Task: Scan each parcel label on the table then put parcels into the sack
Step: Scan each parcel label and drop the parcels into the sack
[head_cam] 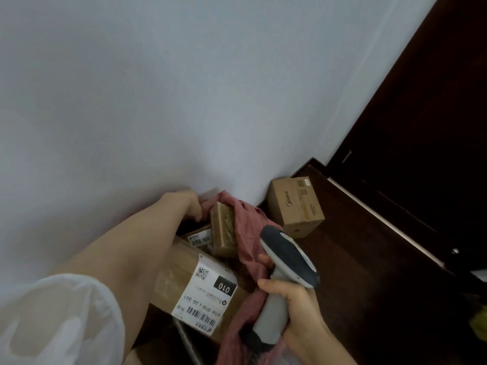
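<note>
A dusty-pink cloth sack (pixel 247 230) stands open against the white wall. Inside it lie a large brown parcel (pixel 171 283) with a white label (pixel 208 296) marked 010, a small taped brown parcel (pixel 222 227) standing on end, and another labelled parcel (pixel 201 239) partly hidden behind. My left hand (pixel 191 204) reaches deep to the far rim of the sack, fingers curled over the cloth there. My right hand (pixel 292 309) grips the grey handle of a barcode scanner (pixel 287 262) and also pinches the sack's near edge.
A brown cardboard box (pixel 296 204) printed Midea sits on the dark wooden floor (pixel 363 272) by the wall. A dark door (pixel 421 127) fills the right side. Something yellow-green (pixel 481 325) shows at the right edge.
</note>
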{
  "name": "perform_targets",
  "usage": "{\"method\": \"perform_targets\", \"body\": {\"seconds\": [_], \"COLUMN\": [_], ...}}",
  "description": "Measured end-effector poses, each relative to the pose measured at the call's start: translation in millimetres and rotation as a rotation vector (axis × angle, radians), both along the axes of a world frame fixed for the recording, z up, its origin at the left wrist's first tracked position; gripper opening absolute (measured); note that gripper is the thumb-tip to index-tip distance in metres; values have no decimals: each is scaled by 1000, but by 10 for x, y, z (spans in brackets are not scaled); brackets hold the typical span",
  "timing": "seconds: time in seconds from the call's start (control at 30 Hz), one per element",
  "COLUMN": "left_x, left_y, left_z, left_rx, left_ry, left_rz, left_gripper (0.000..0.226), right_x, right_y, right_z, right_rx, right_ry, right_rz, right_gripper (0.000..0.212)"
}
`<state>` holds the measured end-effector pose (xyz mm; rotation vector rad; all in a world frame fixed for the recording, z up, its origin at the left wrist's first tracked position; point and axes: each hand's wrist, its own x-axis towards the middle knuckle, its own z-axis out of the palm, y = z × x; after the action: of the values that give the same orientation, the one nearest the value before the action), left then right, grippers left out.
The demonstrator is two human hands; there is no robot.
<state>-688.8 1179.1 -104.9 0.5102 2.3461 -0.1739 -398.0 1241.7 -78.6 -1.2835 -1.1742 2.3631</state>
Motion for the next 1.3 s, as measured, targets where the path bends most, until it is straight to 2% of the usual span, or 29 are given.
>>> {"method": "perform_targets", "body": {"seconds": [0.13, 0.23, 0.33, 0.5, 0.6, 0.7, 0.8, 0.87, 0.9, 0.93, 0.97, 1.0, 1.07, 1.1, 1.13, 1.23, 1.3], "left_x": [-82, -105, -75, -55, 105, 285, 586, 888, 1055, 1214, 1354, 1473, 1650, 1694, 1737, 1899, 2003], "left_y": [11, -15, -35, -290, -597, -868, -999, -1009, -995, -981, -964, -948, -931, -919, -894, -781, -728], "left_z": [188, 355, 549, 858, 1013, 1077, 1075, 1079, 1076, 1068, 1044, 1009, 928, 882, 841, 727, 666], "left_rx": [66, 217, 378, 709, 865, 871, 807, 749, 744, 739, 682, 560, 278, 227, 250, 371, 395], "left_ry": [63, 18, -4, 322, 514, 651, 642, 718, 743, 694, 558, 366, 23, -64, -87, -10, 33], "left_rz": [17, 94, 221, 450, 537, 589, 520, 312, 184, 75, 11, -16, 18, 46, 54, -55, -116], "left_gripper": [41, 50, 42, 22, 15, 15, 42, 56, 52, 44, 39, 46, 85, 95, 93, 57, 48], "right_x": [-6, 57, 90, 137, 217, 317, 376, 418, 436, 455, 474, 490, 528, 542, 556, 563, 551], "right_y": [-40, -67, -95, -222, -306, -357, -396, -410, -407, -402, -391, -378, -355, -342, -322, -294, -305], "right_z": [135, 213, 338, 485, 579, 653, 660, 677, 684, 691, 694, 691, 697, 700, 698, 665, 633], "right_rx": [30, 10, 55, 146, 182, 190, 221, 229, 222, 211, 199, 193, 188, 187, 188, 200, 211], "right_ry": [-80, -128, -112, -53, -4, 49, 33, 35, 38, 38, 38, 39, 44, 43, 47, 76, 82], "right_rz": [-34, -56, -89, -133, -153, -148, -139, -125, -117, -109, -101, -97, -82, -80, -75, -22, 29], "right_gripper": [52, 53, 48, 56, 49, 51, 58, 64, 64, 63, 62, 60, 55, 53, 50, 43, 48]}}
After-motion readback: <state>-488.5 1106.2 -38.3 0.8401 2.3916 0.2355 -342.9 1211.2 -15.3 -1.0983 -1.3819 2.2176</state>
